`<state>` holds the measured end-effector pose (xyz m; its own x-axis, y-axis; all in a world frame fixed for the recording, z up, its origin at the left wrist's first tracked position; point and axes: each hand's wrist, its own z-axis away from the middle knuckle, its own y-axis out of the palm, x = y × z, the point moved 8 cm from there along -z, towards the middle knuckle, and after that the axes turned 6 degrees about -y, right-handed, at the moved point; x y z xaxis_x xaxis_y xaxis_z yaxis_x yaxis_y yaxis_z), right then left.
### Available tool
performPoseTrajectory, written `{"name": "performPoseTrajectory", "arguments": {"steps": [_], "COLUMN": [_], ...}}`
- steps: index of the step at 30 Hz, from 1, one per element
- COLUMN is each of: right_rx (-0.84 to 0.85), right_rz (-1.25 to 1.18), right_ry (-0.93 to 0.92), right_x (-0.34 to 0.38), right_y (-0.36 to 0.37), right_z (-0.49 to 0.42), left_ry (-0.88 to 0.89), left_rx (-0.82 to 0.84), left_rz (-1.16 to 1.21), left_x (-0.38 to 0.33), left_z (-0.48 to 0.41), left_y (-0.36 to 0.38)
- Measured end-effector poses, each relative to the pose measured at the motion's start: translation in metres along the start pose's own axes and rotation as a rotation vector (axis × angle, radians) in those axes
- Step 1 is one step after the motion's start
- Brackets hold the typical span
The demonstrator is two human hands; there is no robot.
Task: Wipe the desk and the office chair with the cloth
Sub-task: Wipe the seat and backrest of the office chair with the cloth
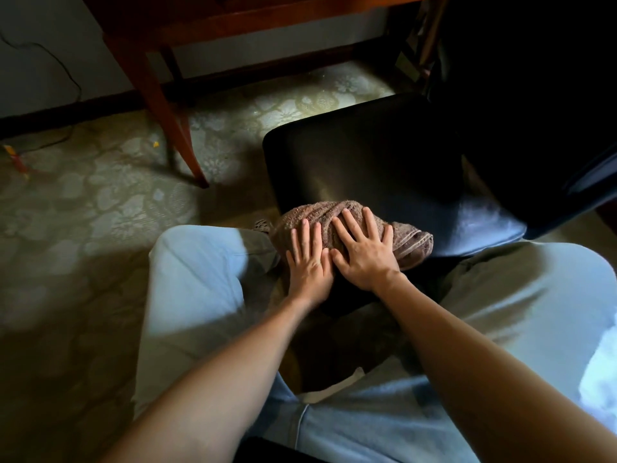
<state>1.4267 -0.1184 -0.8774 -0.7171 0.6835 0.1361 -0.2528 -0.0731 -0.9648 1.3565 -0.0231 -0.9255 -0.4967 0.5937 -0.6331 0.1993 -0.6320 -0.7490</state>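
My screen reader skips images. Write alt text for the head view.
The left hand and right hand press flat, side by side, on a bunched brown cloth at the near edge of a black chair seat. A wooden desk stands beyond it.

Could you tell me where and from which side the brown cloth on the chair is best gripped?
Probably the bunched right end of the cloth, from above right: its thick folded hem lies free on the chair seat, beyond the right hand.

Both hands, left (309, 262) and right (364, 252), flat on brown cloth (410, 243) atop black chair seat (367, 162).
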Motion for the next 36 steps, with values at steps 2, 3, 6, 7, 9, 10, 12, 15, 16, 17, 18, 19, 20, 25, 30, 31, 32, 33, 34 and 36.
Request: {"name": "performPoseTrajectory", "arguments": {"steps": [2, 3, 6, 7, 9, 10, 12, 15, 16, 17, 18, 19, 20, 25, 30, 31, 32, 33, 34, 36], "right_rx": [0.000, -0.001, 0.009, 0.009, 0.001, -0.001, 0.004, 0.003, 0.004, 0.004, 0.004, 0.005, 0.007, 0.000, -0.008, -0.003, 0.000, -0.001, -0.008, -0.020], "right_rz": [-0.016, -0.022, -0.010, -0.002, 0.008, 0.011, 0.014, -0.005, -0.016, -0.027, -0.035, -0.042, -0.050, -0.050, 0.024, 0.037, 0.049, 0.063, 0.076, 0.108], "right_ry": [0.005, 0.006, 0.003, 0.000, -0.005, -0.006, -0.002, 0.013, 0.017, 0.021, 0.023, 0.026, 0.030, 0.000, -0.099, -0.109, -0.116, -0.123, -0.131, -0.143], "right_x": [0.000, -0.001, -0.005, -0.005, -0.005, -0.004, -0.001, 0.005, 0.007, 0.009, 0.012, 0.015, 0.017, 0.027, 0.027, 0.026, 0.025, 0.024, 0.022, 0.019], "right_y": [0.000, 0.000, 0.002, 0.002, 0.002, 0.002, 0.003, 0.002, 0.002, 0.001, 0.000, -0.002, -0.003, -0.008, 0.000, 0.003, 0.006, 0.009, 0.011, 0.011], "right_z": [0.008, 0.011, 0.012, 0.010, 0.005, 0.002, -0.003, -0.009, -0.012, -0.015, -0.020, -0.026, -0.031, -0.042, -0.014, -0.007, -0.001, 0.005, 0.008, 0.010], "left_ry": [0.007, 0.007, 0.007, 0.009, 0.013, 0.015, 0.021, 0.039, 0.047, 0.055, 0.059, 0.060, 0.055, 0.002, -0.008, -0.006, -0.009, -0.012, -0.017, -0.025], "left_rx": [-0.007, -0.007, -0.002, -0.006, -0.017, -0.020, -0.017, 0.003, 0.011, 0.019, 0.027, 0.041, 0.056, 0.088, 0.050, 0.038, 0.025, 0.006, -0.015, -0.054], "left_rz": [0.000, 0.002, 0.014, 0.018, 0.023, 0.026, 0.028, 0.029, 0.032, 0.033, 0.032, 0.029, 0.024, -0.001, 0.022, 0.026, 0.033, 0.045, 0.058, 0.069], "left_x": [-0.001, -0.002, -0.005, -0.005, -0.004, -0.004, -0.002, 0.004, 0.007, 0.009, 0.011, 0.013, 0.014, 0.018, 0.024, 0.024, 0.024, 0.023, 0.022, 0.019], "left_z": [0.005, 0.005, 0.004, 0.003, -0.001, -0.003, -0.008, -0.017, -0.020, -0.025, -0.032, -0.039, -0.045, -0.048, -0.007, 0.002, 0.010, 0.015, 0.018, 0.021], "left_y": [0.001, 0.002, 0.003, 0.002, -0.001, -0.003, -0.006, -0.011, -0.013, -0.016, -0.020, -0.023, -0.027, -0.035, -0.023, -0.019, -0.015, -0.011, -0.008, -0.004]}}
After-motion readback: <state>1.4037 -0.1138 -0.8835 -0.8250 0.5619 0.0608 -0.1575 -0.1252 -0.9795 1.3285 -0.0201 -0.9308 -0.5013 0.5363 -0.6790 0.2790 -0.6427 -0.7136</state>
